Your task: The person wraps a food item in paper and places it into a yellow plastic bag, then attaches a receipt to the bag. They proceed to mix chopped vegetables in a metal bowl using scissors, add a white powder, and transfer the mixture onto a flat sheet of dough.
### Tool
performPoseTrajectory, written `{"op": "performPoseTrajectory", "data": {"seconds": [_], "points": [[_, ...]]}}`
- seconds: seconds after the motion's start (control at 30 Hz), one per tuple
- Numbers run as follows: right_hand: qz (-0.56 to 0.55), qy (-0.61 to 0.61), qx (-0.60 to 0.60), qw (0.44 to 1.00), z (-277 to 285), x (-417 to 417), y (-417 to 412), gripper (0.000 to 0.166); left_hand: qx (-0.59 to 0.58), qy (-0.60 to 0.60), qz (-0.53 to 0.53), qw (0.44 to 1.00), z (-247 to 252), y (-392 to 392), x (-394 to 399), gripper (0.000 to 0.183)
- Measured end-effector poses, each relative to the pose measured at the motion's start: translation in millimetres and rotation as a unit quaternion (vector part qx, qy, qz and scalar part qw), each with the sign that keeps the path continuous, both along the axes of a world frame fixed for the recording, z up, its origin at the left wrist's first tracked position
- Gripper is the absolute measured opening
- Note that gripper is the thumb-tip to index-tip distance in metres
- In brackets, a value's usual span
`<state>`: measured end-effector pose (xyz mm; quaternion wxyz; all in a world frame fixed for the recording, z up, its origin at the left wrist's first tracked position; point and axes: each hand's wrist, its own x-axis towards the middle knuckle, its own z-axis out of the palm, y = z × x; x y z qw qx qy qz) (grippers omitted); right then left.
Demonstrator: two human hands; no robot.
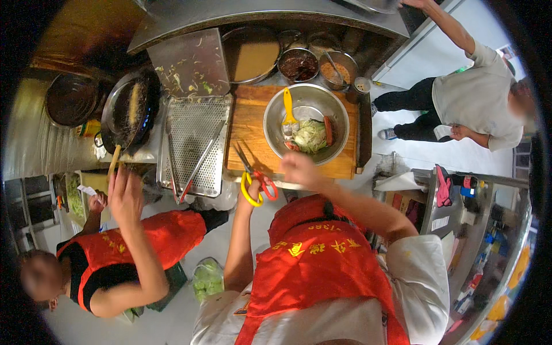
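My left hand (pixel 253 186) holds a pair of scissors (pixel 245 160) with one yellow and one red handle loop. Their blades stand slightly apart and point away from me, over the left part of a wooden cutting board (pixel 248 114). On the board is a steel mixing bowl (pixel 271 118) with shredded cabbage (pixel 314 137) and a reddish-brown sausage-like piece (pixel 329 130) in it. A yellow-handled brush (pixel 287 105) leans inside, bristles down near the cabbage. My right hand (pixel 300 171), motion-blurred, is at the bowl's near rim; whether it holds anything is unclear.
Left of the board, tongs (pixel 199 161) lie on a perforated tray (pixel 189 129). A co-worker's hand (pixel 125 194) is by a wok (pixel 129 108) over blue flame. Behind the board sit a dark sauce bowl (pixel 297 64) and a crumb bowl (pixel 335 71). Another person (pixel 474 95) stands at right.
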<state>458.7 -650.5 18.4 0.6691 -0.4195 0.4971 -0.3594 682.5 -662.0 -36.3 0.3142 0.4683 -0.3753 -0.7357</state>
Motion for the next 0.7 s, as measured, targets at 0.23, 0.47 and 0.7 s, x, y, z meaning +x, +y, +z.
{"op": "performPoseTrajectory", "data": {"seconds": [0.23, 0.47, 0.7], "points": [[0.278, 0.686, -0.473, 0.478, -29, -90, -130, 0.047, -0.094, -0.268, -0.151, 0.947, 64, 60, -8, 0.029], [0.255, 0.717, -0.365, 0.536, 7, -136, -123, 0.024, -0.189, -0.525, -0.342, 0.756, 138, 33, -62, 0.053], [-0.270, 0.532, -0.073, 0.799, -6, -187, -22, 0.018, -0.420, -0.589, -0.521, 0.452, 98, -64, -212, 0.027]]}}
